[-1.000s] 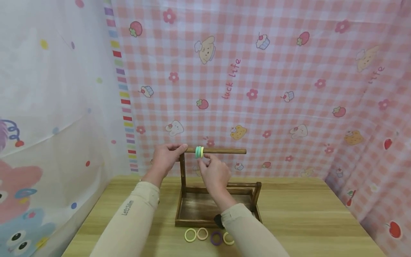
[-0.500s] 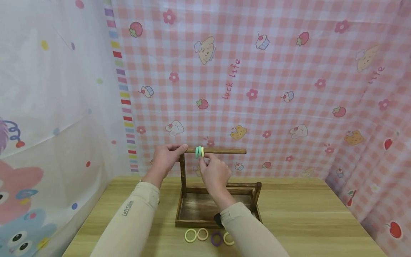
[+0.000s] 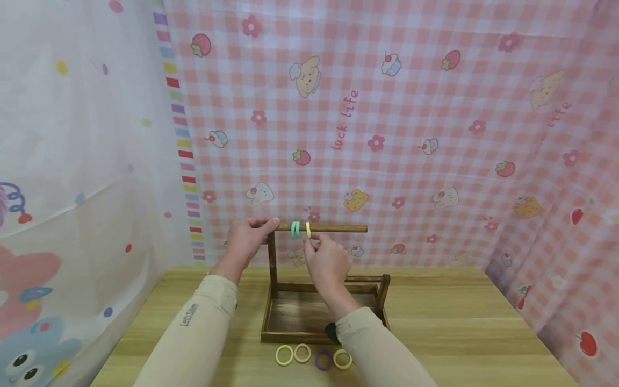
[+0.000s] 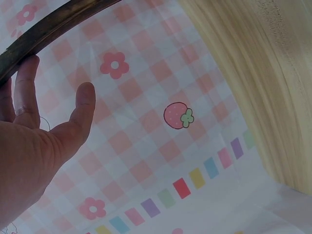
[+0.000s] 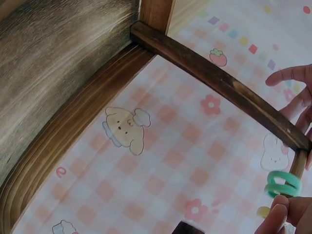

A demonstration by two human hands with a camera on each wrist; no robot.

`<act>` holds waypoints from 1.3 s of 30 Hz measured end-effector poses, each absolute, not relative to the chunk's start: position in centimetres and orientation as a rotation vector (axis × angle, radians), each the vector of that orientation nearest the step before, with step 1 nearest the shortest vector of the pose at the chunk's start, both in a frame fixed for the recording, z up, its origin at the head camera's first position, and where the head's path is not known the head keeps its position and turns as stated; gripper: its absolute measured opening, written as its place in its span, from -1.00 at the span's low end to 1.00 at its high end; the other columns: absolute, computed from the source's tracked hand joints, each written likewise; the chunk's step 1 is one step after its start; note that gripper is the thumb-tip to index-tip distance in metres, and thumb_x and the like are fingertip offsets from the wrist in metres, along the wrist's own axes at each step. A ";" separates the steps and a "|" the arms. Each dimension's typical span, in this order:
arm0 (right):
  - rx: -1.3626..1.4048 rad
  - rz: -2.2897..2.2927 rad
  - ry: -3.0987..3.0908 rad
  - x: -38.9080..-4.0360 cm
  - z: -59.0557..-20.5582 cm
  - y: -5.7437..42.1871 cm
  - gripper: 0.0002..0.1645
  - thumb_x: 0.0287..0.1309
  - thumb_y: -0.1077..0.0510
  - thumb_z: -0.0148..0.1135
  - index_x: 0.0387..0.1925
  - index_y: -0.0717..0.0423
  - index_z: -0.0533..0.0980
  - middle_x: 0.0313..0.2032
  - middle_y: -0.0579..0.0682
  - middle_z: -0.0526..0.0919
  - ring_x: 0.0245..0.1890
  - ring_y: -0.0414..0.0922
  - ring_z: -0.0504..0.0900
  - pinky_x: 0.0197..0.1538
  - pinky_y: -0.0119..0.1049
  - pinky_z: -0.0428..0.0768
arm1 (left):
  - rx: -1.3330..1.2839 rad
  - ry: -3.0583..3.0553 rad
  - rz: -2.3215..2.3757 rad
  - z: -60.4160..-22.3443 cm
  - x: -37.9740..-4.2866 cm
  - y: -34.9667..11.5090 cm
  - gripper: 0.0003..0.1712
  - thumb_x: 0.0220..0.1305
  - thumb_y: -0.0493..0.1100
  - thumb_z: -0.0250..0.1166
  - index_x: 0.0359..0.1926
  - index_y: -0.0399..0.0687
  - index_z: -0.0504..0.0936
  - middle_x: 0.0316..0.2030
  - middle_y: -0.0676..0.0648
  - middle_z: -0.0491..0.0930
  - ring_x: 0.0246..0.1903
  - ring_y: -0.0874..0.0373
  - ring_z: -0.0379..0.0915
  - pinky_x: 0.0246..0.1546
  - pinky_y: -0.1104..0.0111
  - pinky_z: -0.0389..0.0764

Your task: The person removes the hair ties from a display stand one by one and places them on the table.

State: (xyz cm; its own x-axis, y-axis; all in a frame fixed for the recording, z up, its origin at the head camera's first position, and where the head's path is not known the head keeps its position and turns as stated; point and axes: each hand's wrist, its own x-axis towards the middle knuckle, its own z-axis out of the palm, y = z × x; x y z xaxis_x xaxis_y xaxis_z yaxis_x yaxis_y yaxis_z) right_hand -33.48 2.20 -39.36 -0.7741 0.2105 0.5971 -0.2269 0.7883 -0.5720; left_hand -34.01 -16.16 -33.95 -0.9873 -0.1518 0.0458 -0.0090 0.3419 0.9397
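A dark wooden stand has a horizontal rod (image 3: 333,228) on an upright post (image 3: 272,263). Two green rings (image 3: 294,229) and a yellow ring (image 3: 308,229) hang on the rod. My right hand (image 3: 309,241) pinches the yellow ring from below, a little to the right of the green ones. My left hand (image 3: 263,226) hooks its fingers over the rod's left end above the post. In the left wrist view those fingers (image 4: 27,87) reach onto the rod (image 4: 58,24) and the thumb stays off it. The right wrist view shows the green rings (image 5: 282,184) beside my fingertips (image 5: 275,217).
The stand's tray base (image 3: 290,337) sits on a light wooden table (image 3: 459,322). Several loose rings lie in a row before it: yellow (image 3: 284,355), peach (image 3: 302,352), purple (image 3: 323,359), yellow (image 3: 342,359). Printed curtains close in the back and both sides.
My right hand has slid the yellow ring to the right along the rod, so a gap now separates it from the two green rings. The left hand has kept its hold.
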 end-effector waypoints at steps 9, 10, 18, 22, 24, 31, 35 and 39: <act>-0.019 0.838 -2.328 -33.4 -39.0 3.9 -0.71 0.40 -0.14 0.40 -0.10 -0.06 0.81 -0.49 -0.12 0.84 -0.65 -0.13 0.62 -0.57 -0.27 0.38 | 0.170 -2.473 -1.734 -34.2 -34.1 -16.3 -0.33 0.47 0.27 0.36 0.38 -0.03 0.64 0.34 -0.18 0.63 0.16 -0.17 0.74 0.41 -0.09 0.55; -0.023 0.829 -2.329 -33.5 -39.0 4.2 -0.71 0.40 -0.14 0.40 -0.10 -0.06 0.81 -0.49 -0.12 0.84 -0.65 -0.13 0.62 -0.58 -0.28 0.38 | 0.172 -2.476 -1.732 -34.2 -34.1 -16.3 -0.33 0.47 0.27 0.36 0.37 -0.03 0.64 0.34 -0.18 0.63 0.16 -0.17 0.73 0.41 -0.10 0.55; -0.013 0.819 -2.300 -33.8 -39.0 6.4 -0.69 0.41 -0.12 0.41 -0.12 0.01 0.81 -0.46 -0.06 0.85 -0.65 -0.12 0.67 -0.65 -0.37 0.35 | 0.172 -2.497 -1.734 -33.9 -34.1 -16.3 -0.31 0.46 0.30 0.35 0.39 -0.01 0.63 0.36 -0.17 0.62 0.21 -0.17 0.70 0.45 -0.12 0.51; -0.017 0.819 -2.299 -33.8 -39.1 7.7 -0.66 0.43 -0.13 0.39 -0.12 0.05 0.80 -0.46 -0.05 0.85 -0.67 -0.13 0.65 -0.65 -0.38 0.33 | 0.173 -2.497 -1.735 -33.8 -34.0 -16.4 -0.31 0.46 0.30 0.36 0.38 -0.01 0.64 0.36 -0.17 0.61 0.22 -0.17 0.70 0.45 -0.12 0.50; -0.023 0.815 -2.292 -33.8 -39.1 8.4 -0.65 0.43 -0.13 0.38 -0.12 0.06 0.80 -0.46 -0.04 0.85 -0.65 -0.12 0.67 -0.64 -0.38 0.34 | 0.176 -2.496 -1.732 -33.8 -34.1 -16.4 -0.32 0.45 0.30 0.36 0.37 0.00 0.65 0.35 -0.17 0.62 0.21 -0.17 0.70 0.45 -0.12 0.51; -0.086 0.763 -2.274 -34.1 -39.4 10.5 -0.65 0.40 -0.14 0.40 -0.13 0.04 0.81 -0.39 -0.01 0.88 -0.54 0.04 0.75 -0.59 -0.22 0.44 | 0.178 -2.496 -1.722 -33.8 -34.1 -16.3 -0.34 0.44 0.30 0.37 0.35 0.02 0.67 0.32 -0.17 0.65 0.19 -0.16 0.71 0.43 -0.12 0.52; -0.135 0.784 -2.291 -34.2 -39.5 11.6 -0.65 0.39 -0.13 0.39 -0.10 0.04 0.81 -0.35 0.02 0.89 -0.48 0.08 0.78 -0.53 -0.15 0.46 | 0.179 -2.494 -1.730 -33.8 -34.1 -16.3 -0.34 0.45 0.29 0.37 0.35 0.02 0.67 0.33 -0.17 0.64 0.20 -0.16 0.71 0.44 -0.12 0.51; -0.178 0.789 -2.295 -34.2 -39.5 12.4 -0.67 0.38 -0.10 0.39 -0.09 0.04 0.80 -0.36 0.05 0.88 -0.48 0.13 0.77 -0.54 -0.12 0.45 | 0.181 -2.500 -1.727 -33.8 -34.1 -16.2 -0.32 0.44 0.31 0.37 0.36 0.02 0.66 0.33 -0.17 0.64 0.20 -0.16 0.71 0.45 -0.13 0.50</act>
State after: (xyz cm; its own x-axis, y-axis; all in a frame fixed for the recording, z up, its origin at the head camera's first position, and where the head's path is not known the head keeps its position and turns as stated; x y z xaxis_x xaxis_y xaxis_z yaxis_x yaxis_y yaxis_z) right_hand -34.24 12.38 -39.48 -0.7501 0.3324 0.5717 -0.0896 0.8055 -0.5858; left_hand -34.13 -16.23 -33.76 -0.9882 -0.1526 0.0127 -0.0422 0.3510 0.9354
